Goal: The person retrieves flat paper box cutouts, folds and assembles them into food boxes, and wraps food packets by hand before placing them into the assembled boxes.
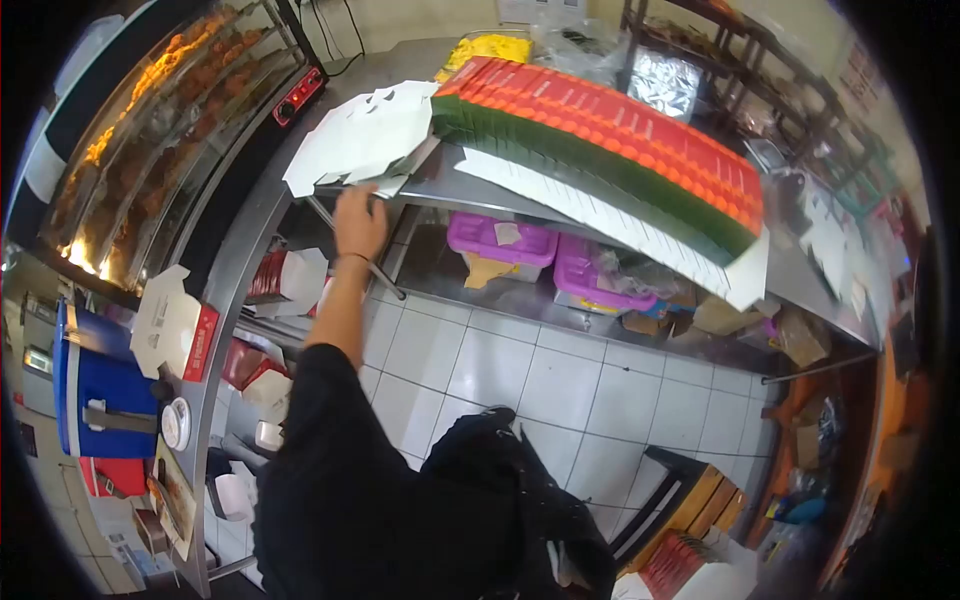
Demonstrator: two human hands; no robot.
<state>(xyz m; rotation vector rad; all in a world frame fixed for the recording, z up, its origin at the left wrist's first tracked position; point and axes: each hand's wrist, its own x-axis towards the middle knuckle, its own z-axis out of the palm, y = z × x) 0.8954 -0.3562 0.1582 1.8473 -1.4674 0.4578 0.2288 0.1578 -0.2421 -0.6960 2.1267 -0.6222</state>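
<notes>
My left hand reaches up to the front edge of a pile of white flattened cardboard boxes on the steel counter. Its fingers are partly spread, and their tips meet the pile's lower edge; whether they touch it, I cannot tell. To the right of that pile stands a long row of nested red, orange and green food boxes with white flaps along the front. My right hand is out of view.
A lit glass food warmer stands on the left. Purple-lidded bins sit on the lower shelf. An open box and a blue cooler are at left. A wooden crate rests on the floor at right.
</notes>
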